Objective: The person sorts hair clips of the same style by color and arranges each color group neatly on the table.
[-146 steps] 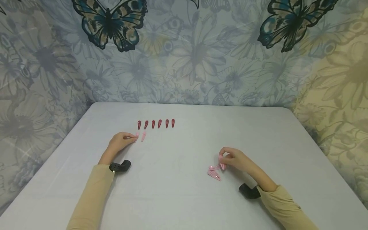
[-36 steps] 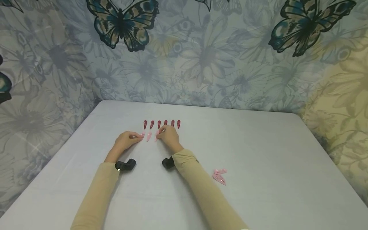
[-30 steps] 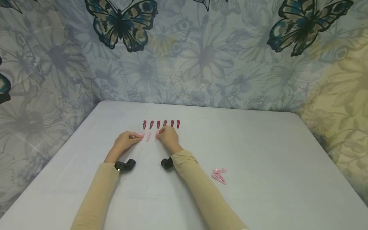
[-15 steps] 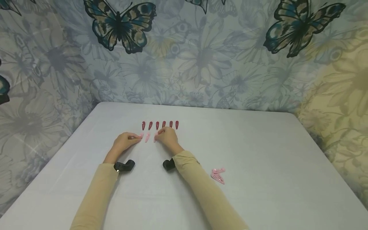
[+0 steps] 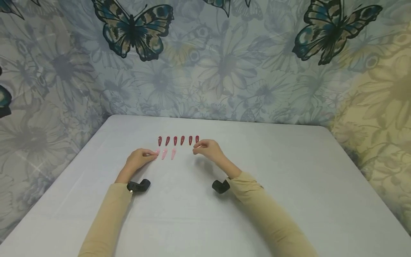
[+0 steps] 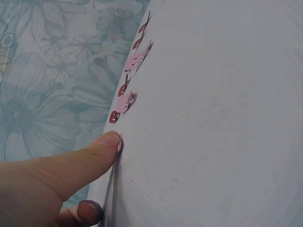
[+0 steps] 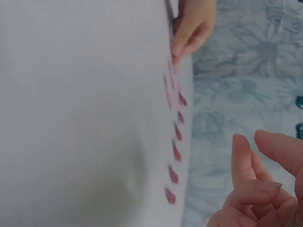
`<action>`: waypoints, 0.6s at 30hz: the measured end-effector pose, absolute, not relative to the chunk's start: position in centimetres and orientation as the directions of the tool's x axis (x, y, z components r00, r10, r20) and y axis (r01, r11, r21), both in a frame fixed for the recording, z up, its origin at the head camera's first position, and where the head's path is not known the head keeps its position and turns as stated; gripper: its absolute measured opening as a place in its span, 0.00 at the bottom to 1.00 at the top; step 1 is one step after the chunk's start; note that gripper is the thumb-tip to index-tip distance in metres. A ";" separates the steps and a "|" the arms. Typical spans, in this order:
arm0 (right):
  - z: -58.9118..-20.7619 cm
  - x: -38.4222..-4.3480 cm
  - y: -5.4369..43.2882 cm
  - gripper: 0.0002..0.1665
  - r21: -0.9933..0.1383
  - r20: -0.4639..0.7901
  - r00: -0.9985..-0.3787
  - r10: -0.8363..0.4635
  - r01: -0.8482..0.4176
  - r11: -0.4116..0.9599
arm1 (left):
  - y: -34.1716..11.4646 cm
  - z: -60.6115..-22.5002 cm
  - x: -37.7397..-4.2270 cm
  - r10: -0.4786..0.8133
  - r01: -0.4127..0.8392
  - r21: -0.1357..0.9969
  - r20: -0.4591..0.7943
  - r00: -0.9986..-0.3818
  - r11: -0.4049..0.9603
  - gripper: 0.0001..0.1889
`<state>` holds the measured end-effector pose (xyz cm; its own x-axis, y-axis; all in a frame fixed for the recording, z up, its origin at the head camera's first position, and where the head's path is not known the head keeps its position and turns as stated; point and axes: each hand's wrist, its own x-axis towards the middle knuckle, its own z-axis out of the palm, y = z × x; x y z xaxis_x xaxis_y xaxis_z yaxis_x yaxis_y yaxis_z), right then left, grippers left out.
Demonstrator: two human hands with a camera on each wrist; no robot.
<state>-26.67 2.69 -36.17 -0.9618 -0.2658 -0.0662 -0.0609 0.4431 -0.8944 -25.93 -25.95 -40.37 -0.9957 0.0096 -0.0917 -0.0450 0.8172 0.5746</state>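
Red snap hair clips (image 5: 175, 141) lie in a row on the white table, with a shorter row of pink ones nearer me. My left hand (image 5: 137, 159) pinches the leftmost pink hair clip (image 5: 157, 152) down at the table; the left wrist view has its pink edge (image 6: 120, 144) showing at the thumb tip. To its right lie two more, a middle pink clip (image 5: 165, 154) and a third pink clip (image 5: 173, 154). My right hand (image 5: 210, 149) hovers right of them, close by the last red clip; in the right wrist view its thumb and forefinger are apart, holding nothing.
A white table (image 5: 179, 214) spreads around both arms, its far edge against a wall covering (image 5: 224, 78) with flowers and butterflies. The right sleeve (image 5: 273, 214) lies over the spot where more pink clips were seen, hiding them. Black wrist cameras (image 5: 138, 185) sit at both wrists.
My right hand brought a pink clip from the loose pile on the right, set it third in the pink row, let go and drew back rightward. The left hand stays at the first pink clip.
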 end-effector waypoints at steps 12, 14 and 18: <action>-35.1 -22.8 12.9 0.17 -0.842 -0.040 -0.936 -0.350 -0.157 0.517 | -25.7 -40.3 -25.8 -0.009 -0.068 0.574 -0.104 -0.995 0.816 0.17; -35.2 -22.1 14.1 0.16 -0.817 -0.044 -0.930 -0.364 -0.176 0.549 | -25.7 -40.2 -25.8 -0.010 -0.067 0.572 -0.103 -0.995 0.817 0.17; -35.8 -20.8 16.2 0.11 -0.780 -0.055 -0.919 -0.390 -0.205 0.592 | -25.6 -40.2 -25.8 -0.013 -0.072 0.572 -0.106 -0.994 0.817 0.18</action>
<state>-20.78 16.17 -35.79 -0.9190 -0.3904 -0.0549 -0.2048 0.5918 -0.7797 -25.80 -25.61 -40.21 -0.9943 -0.0134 -0.1062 -0.0722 0.8168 0.5723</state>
